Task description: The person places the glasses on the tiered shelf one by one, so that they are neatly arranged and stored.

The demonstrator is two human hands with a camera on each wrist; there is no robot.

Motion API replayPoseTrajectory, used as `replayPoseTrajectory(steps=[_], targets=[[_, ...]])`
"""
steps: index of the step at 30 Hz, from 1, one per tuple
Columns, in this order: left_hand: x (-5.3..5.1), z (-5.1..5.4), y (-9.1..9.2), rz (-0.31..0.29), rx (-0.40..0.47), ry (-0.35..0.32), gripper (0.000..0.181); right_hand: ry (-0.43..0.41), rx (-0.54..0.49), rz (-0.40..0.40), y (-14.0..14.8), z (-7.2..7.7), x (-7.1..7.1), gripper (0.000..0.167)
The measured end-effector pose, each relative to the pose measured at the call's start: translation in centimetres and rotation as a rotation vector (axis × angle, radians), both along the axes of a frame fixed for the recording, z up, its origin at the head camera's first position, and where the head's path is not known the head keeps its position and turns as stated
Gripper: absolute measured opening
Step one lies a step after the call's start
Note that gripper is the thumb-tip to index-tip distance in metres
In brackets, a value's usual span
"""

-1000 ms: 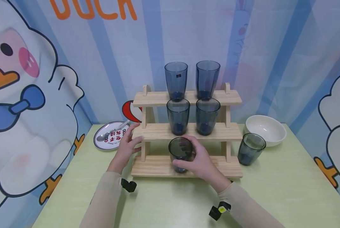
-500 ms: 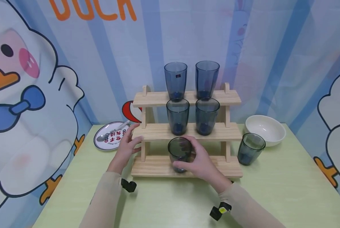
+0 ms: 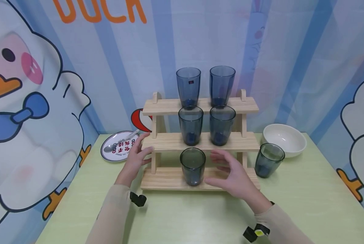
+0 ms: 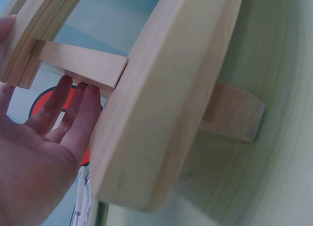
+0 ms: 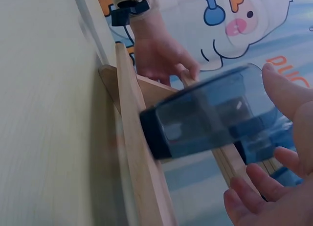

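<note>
On the bottom step of a three-step wooden display rack stands a dark blue-grey drinking glass, upright and left of the step's middle. My right hand is just right of this glass, apart from it, fingers spread and loosely bent. In the right wrist view the same glass sits clear of the fingers. My left hand holds the left end of the rack's middle step; in the left wrist view its fingertips touch the wooden upright. Two similar glasses stand on the middle step, two more on top.
Right of the rack, another glass stands on the pale green table, in front of a white bowl. A plate with a spoon lies to the left. A printed curtain hangs behind.
My right hand has let go of the glass on the bottom step and moved right, its fingers opening. That glass stays in place. My left hand has not moved.
</note>
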State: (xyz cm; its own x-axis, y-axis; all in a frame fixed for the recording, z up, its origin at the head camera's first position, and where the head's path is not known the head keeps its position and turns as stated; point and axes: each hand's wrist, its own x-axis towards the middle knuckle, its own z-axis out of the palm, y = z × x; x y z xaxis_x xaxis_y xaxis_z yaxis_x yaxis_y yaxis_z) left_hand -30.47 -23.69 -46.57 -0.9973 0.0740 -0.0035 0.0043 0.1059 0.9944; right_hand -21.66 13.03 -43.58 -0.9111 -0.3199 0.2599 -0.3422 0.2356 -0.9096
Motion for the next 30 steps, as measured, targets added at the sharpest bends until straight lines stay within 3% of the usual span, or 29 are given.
replayPoseTrajectory(steps=[7,15,23,30], targets=[[0.1,0.1,0.1,0.004,0.005,0.000,0.063,0.093,0.006,-0.032,3.4,0.4,0.8,0.072],[0.2,0.2,0.1,0.007,0.000,-0.003,0.062,0.186,-0.059,-0.102,6.9,1.4,2.0,0.064],[0.1,0.2,0.2,-0.001,0.014,-0.001,0.063,0.267,-0.055,-0.250,9.9,2.2,2.7,0.062],[0.2,0.3,0.2,0.000,0.014,-0.006,0.063,0.305,0.042,-0.411,12.4,2.5,2.3,0.066]])
